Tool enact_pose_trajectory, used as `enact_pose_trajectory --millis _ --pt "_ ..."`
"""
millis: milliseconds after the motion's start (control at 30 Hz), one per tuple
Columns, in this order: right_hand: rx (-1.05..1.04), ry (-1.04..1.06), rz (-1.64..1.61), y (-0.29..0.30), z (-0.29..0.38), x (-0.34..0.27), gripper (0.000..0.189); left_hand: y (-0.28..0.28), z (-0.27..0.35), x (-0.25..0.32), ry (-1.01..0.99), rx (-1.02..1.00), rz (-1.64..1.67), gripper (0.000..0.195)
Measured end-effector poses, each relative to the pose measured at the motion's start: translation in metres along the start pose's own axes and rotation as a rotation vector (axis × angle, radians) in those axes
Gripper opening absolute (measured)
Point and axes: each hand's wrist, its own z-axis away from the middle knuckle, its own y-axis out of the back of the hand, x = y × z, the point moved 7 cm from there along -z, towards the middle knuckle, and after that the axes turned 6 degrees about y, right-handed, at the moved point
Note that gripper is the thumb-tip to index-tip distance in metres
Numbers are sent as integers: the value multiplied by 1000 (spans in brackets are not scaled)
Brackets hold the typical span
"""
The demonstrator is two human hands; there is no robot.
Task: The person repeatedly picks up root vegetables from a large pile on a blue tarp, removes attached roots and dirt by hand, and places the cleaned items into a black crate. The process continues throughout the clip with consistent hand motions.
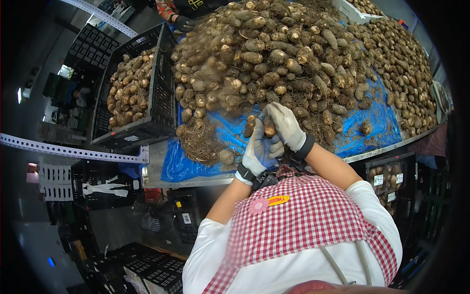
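Note:
Both of my hands wear light work gloves and meet over the table's near side. A brown taro corm with a pale cut end is between them. My right hand curls over it from the right, and my left hand closes around it from the left and below. Another taro corm shows beside my left fingers; whether they hold it is hidden. Just beyond rises a big heap of rooty taro corms, resting on a blue plastic sheet.
A black plastic crate with cleaner taro corms stands at the left. Root scraps lie near the table's metal edge. Another taro pile spreads rightward. Across the heap is a co-worker's gloved hand. Below left stands a fan.

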Motion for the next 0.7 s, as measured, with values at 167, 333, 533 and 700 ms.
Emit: enact_pose_trajectory --millis 167,333,533,700 --pt "-103 -339 -656 -8 0 36 44 -7 -2 -6 50 -178 80 54" --pt "-110 -350 -421 -12 16 26 40 11 0 13 -126 76 -24 49" --pt "35 -141 8 -1 0 7 27 9 6 14 -247 82 -189 47" --pt "-65 -468 -625 -12 -6 30 54 8 6 23 -277 -64 -200 50"
